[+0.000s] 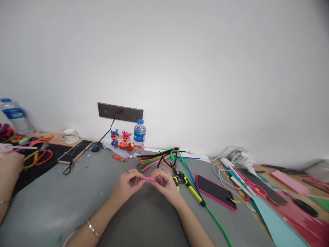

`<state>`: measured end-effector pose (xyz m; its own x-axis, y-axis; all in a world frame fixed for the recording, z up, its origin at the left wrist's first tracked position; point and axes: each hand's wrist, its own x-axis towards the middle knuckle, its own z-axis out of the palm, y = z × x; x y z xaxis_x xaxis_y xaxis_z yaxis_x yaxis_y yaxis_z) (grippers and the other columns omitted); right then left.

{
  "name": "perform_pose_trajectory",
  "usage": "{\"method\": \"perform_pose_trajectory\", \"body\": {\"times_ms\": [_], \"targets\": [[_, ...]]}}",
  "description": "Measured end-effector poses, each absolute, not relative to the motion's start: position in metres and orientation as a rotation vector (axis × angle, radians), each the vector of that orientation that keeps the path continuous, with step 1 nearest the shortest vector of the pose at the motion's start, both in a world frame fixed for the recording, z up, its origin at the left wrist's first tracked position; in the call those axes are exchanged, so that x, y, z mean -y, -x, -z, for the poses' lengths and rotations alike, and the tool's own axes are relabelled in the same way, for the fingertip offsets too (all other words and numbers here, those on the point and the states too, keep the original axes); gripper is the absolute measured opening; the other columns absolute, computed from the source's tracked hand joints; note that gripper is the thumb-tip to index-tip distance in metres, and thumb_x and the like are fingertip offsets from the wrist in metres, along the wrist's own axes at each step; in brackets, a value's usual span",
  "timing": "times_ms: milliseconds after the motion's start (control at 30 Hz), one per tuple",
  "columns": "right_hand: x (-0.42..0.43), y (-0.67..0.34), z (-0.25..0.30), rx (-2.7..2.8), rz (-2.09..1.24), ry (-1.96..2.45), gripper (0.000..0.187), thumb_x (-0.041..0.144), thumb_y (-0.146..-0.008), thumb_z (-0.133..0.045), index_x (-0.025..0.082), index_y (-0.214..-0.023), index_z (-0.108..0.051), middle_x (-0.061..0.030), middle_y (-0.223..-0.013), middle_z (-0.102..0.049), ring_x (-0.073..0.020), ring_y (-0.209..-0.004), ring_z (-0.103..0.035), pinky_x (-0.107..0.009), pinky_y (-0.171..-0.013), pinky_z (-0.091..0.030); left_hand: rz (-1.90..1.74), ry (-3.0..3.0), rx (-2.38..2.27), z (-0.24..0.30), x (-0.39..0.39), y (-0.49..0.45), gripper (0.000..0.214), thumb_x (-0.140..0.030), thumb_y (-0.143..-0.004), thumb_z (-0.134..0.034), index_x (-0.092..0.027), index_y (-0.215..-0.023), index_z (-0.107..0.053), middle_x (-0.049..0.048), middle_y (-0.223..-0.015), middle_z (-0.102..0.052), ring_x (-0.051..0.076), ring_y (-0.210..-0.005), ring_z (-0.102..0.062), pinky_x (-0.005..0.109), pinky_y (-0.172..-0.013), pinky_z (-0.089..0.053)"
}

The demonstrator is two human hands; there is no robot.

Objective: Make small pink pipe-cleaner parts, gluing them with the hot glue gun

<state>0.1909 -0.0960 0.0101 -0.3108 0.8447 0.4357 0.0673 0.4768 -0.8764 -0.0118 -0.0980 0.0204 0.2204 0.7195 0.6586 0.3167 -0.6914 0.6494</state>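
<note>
My left hand and my right hand meet over the grey mat, both pinching a short pink pipe cleaner stretched between them. Each hand's fingers are curled closed around one end of it. The right hand also seems to hold a pink looped part of it. A bracelet sits on my left wrist. Just behind the hands lies a bundle of coloured pipe cleaners.
Yellow-handled pliers and a pink-cased phone lie right of my hands. A water bottle and small pipe-cleaner figures stand by the wall sockets. Another person's hand is at the far left near scissors.
</note>
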Motion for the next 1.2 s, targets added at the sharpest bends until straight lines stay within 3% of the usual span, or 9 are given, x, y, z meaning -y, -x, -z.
{"method": "perform_pose_trajectory", "body": {"times_ms": [1200], "targets": [[0.099, -0.1867, -0.0162, 1.749, -0.877, 0.821, 0.009, 0.027, -0.088, -0.063, 0.02, -0.083, -0.063, -0.0046, -0.087, -0.064, -0.0199, -0.086, -0.06, -0.031, -0.081, -0.045, -1.38, -2.168, -0.99, -0.0191, 0.0981, 0.0103, 0.007, -0.013, -0.078, -0.063, -0.015, -0.072, -0.066, -0.0008, -0.06, -0.058, 0.011, -0.053, -0.051, 0.019, -0.051, -0.041]]}}
